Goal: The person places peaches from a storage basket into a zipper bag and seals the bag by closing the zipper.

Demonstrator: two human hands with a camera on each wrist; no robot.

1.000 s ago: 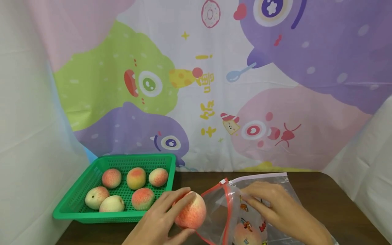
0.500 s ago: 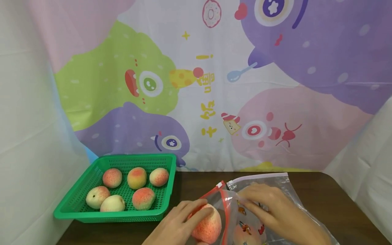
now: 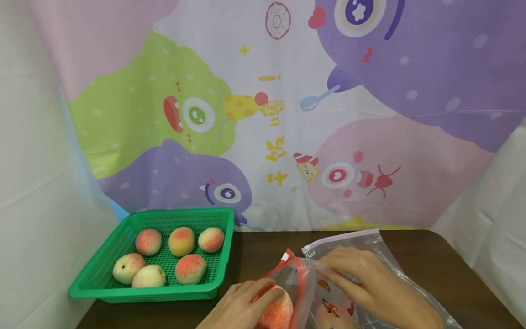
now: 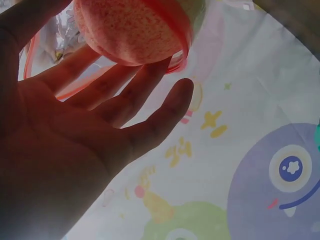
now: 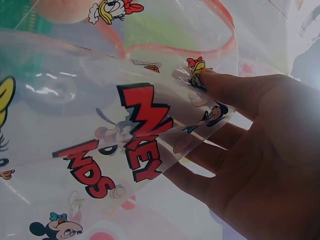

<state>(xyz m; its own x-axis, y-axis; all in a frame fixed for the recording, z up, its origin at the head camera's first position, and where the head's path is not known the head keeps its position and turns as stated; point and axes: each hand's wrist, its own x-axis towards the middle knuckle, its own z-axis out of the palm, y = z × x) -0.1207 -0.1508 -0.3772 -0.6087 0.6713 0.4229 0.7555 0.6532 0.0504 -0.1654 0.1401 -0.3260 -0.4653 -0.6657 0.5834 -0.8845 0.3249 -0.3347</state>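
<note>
My left hand (image 3: 242, 304) grips a pink-and-cream peach (image 3: 278, 313) at the mouth of a clear zip bag (image 3: 303, 278). The bag has a red zip edge with a white slider. In the left wrist view, part of the peach (image 4: 130, 30) shows through the bag film, with the red edge across it. My right hand (image 3: 365, 278) pinches the bag's side wall between thumb and fingers. Cartoon figures and red letters cover the bag (image 5: 100, 130) in the right wrist view. Another peach (image 3: 334, 316) lies inside it, seen through the plastic.
To the left, a green plastic basket (image 3: 144, 293) holds several peaches. A second clear bag (image 3: 386, 256) with a pale lilac zip strip lies flat on the dark wooden table (image 3: 427, 256), under my right hand. A cartoon-printed cloth (image 3: 279, 201) hangs behind.
My left hand has carried the peach right and down, into the mouth of the red-edged bag. The bag's slider end has shifted slightly left and down. My right hand keeps its hold.
</note>
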